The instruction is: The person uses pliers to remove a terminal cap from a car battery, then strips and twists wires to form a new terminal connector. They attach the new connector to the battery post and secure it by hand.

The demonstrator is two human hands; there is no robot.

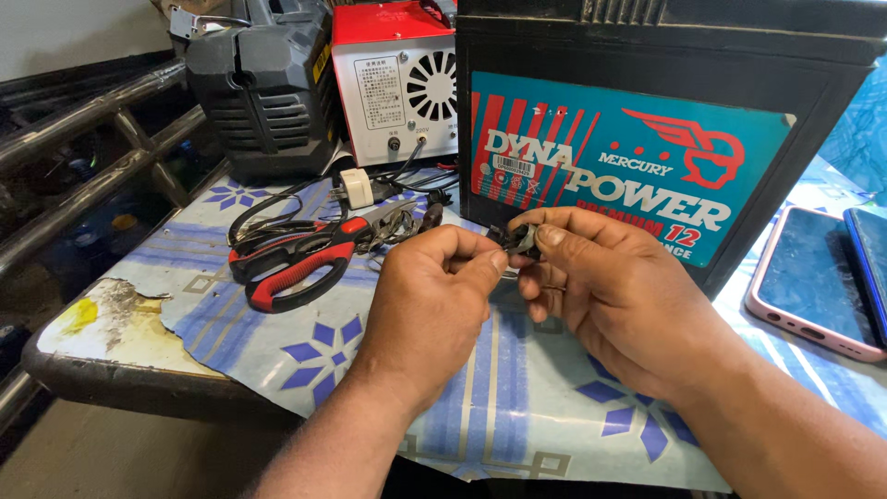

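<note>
A small black connector (519, 238) is pinched between both hands above the worktop (517, 407), just before a black battery (647, 111). Left hand (434, 296) and right hand (605, 286) grips are closed on it. Connector details are unclear. Red-handled shears (296, 263) lie left.

Left hand: my left hand (427, 294) is curled, thumb and forefinger pinching one side of a small dark connector (519, 240).
Right hand: my right hand (610, 288) meets it from the other side, fingers (552, 236) closed on the same connector.
Connector: held above the counter (517, 407), just in front of the battery.
Battery: a big black battery (665, 120) with a teal and red label stands right behind my hands.
Shears: red-handled shears (300, 263) lie to my left on the patterned blue cloth.
Behind: a black machine (263, 88) and a red-and-white charger (393, 83).
Right edge: a pink-cased phone (808, 282).
</note>
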